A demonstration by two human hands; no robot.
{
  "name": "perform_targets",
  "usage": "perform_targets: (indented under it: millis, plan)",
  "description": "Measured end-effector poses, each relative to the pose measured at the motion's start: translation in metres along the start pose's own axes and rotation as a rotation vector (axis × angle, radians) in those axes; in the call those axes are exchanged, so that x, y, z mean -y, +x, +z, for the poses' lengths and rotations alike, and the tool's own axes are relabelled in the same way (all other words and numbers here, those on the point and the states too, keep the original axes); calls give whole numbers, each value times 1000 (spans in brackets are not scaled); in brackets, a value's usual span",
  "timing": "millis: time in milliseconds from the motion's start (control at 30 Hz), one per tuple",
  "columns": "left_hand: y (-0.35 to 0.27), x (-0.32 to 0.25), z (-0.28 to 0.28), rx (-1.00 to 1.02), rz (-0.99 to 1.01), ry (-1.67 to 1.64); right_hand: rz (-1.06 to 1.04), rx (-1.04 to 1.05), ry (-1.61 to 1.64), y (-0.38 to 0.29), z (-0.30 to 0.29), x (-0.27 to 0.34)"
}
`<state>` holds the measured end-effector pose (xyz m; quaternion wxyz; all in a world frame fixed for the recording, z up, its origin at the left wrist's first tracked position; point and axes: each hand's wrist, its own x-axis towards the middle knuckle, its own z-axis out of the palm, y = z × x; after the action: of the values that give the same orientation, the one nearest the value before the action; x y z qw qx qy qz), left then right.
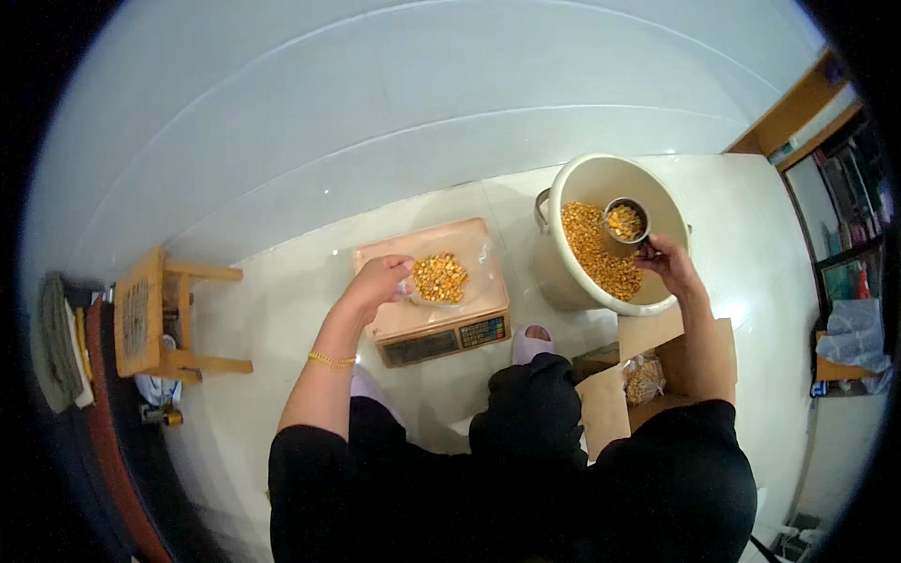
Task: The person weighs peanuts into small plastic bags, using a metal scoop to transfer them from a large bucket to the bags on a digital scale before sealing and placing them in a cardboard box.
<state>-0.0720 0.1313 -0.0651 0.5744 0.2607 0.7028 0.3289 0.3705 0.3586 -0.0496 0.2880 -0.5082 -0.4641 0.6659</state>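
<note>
My left hand (384,283) grips the edge of a clear plastic bag (486,262) that lies on a digital weighing scale (438,336). Yellow corn kernels (440,279) are heaped inside the bag, just right of my fingers. Over at the right, my right hand (667,264) holds a round metal cup (609,229) with kernels in it. The cup is inside a cream plastic bucket (550,246), above loose corn (595,243) that covers part of the bottom. Part of the cup's grip is hidden by my fingers.
An open cardboard box (607,412) below the bucket contains a clear bag of kernels (643,380). A wooden stool (151,310) lies on its side at the left. Shelving (830,204) stands at the right, and a pale wall (422,84) runs behind the scale and bucket.
</note>
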Motion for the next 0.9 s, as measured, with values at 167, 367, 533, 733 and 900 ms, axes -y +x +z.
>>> perform_targets:
  millis: [167,367,533,733,900]
  plan:
    - [-2,-8,3,-23,14,-38,-161,158,52,-29,46,29]
    - [-6,-1,-1,-20,6,-130,70,471,193,-34,178,14]
    - [-8,-3,-3,-15,21,-231,210,557,-100,-5,245,-37]
    - [-8,4,-5,-13,-4,-232,34,492,-1057,17,294,-73]
    - [-6,11,-11,-14,-3,-223,-571,489,-1531,12,317,-97]
